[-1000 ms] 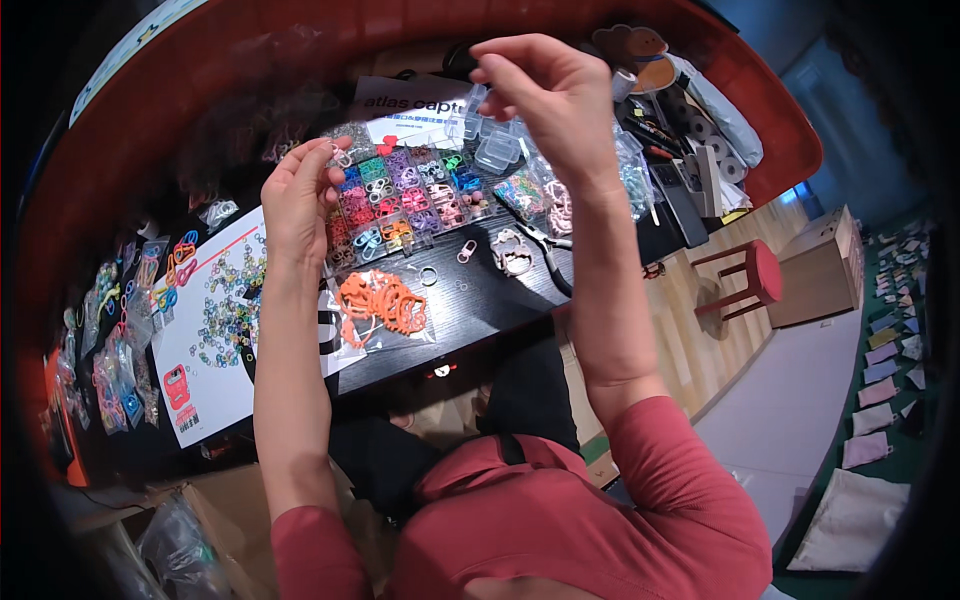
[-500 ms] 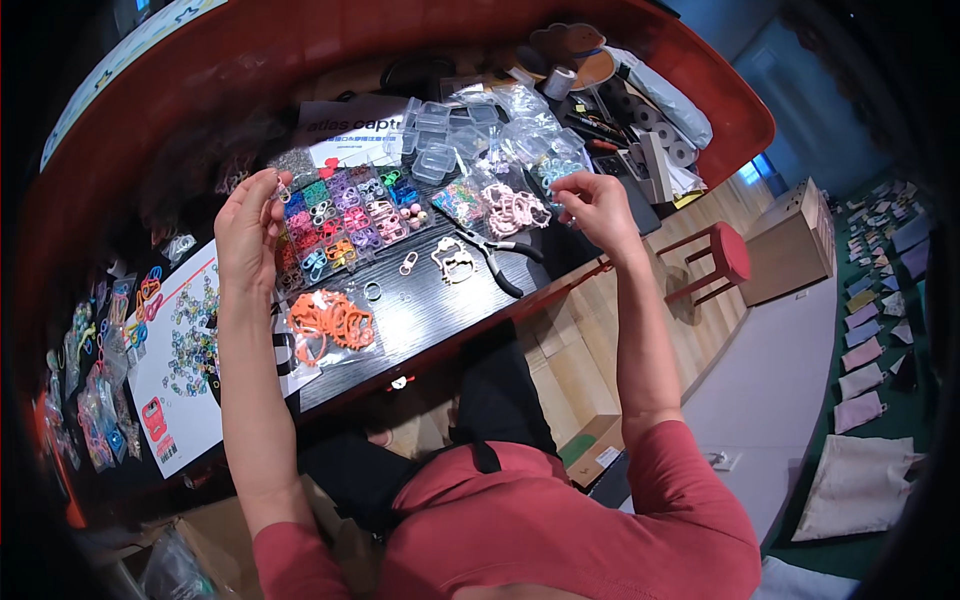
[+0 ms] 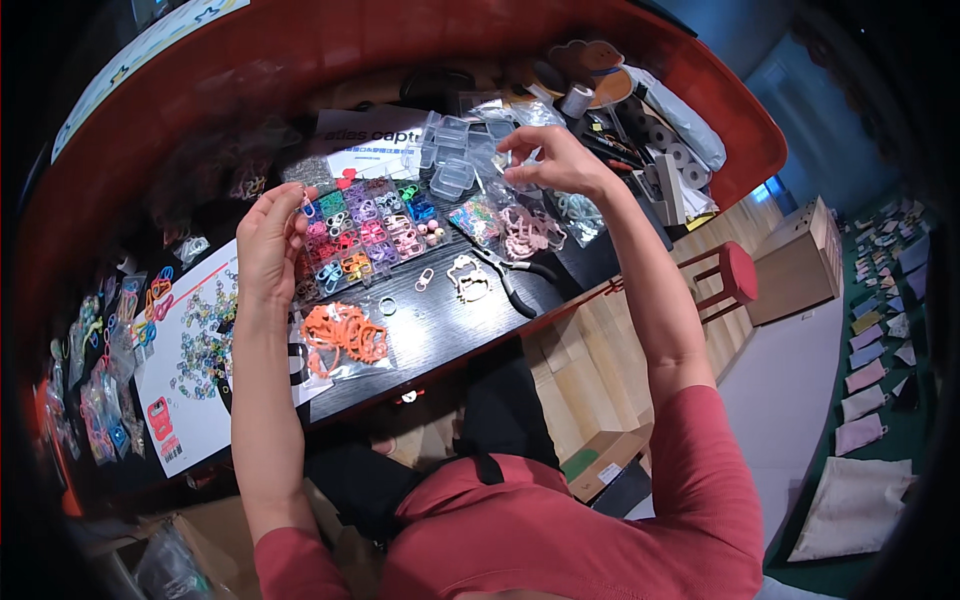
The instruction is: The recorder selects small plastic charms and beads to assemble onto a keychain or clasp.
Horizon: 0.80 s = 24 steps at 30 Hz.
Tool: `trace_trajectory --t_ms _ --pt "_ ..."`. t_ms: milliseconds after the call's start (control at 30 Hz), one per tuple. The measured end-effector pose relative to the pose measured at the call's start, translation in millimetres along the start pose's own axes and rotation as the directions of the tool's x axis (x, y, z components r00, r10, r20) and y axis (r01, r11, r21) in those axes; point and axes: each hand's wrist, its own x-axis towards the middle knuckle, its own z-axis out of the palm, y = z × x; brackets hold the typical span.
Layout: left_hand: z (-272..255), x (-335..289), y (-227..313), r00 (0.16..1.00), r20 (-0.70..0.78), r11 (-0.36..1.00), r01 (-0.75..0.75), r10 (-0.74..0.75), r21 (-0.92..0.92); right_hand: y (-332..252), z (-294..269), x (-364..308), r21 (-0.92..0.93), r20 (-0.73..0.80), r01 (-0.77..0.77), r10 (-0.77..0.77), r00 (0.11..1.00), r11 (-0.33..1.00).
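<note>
My left hand (image 3: 270, 240) is closed in a pinch over the left end of a compartment box (image 3: 392, 255) of colourful clips and charms. A small pale clip (image 3: 307, 208) shows at its fingertips, its details too small to tell. My right hand (image 3: 560, 160) hovers by the clear plastic cases (image 3: 455, 178), thumb and fingers curved and apart. On the dark table (image 3: 440, 335) lie black-handled pliers (image 3: 508, 270), a cream animal-shaped piece (image 3: 468, 280), a loose pale clip (image 3: 424, 279), a ring (image 3: 388, 306) and a bag of orange pieces (image 3: 345, 335).
Pink pieces (image 3: 530, 232) and pale-green pieces (image 3: 580, 215) lie in bags at the right. A white sheet (image 3: 170, 400) with many small rings lies left. Paper rolls (image 3: 680, 155) stand far right; a red stool (image 3: 738, 272) is on the floor. The table has a raised red rim (image 3: 740, 135).
My right hand has moved left and farther away, from the bagged pieces to the clear cases. The left hand keeps its pinch. The whole view has shifted slightly.
</note>
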Motion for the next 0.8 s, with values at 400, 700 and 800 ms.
trace_trajectory --t_ms 400,700,800 --pt "1.1 1.4 1.0 1.000 0.005 1.000 0.012 -0.012 0.008 -4.8 -13.7 7.8 0.015 0.389 -0.087 0.074 0.918 0.996" --pt "1.0 1.9 -0.1 1.000 -0.009 1.000 0.022 -0.022 -0.009 11.3 -13.4 -6.3 0.564 0.167 -0.097 0.002 0.986 0.820" --pt "3.0 0.8 1.9 1.000 0.019 1.000 0.016 -0.016 0.012 12.0 -4.5 -13.5 0.689 0.102 -0.110 0.054 0.993 0.717"
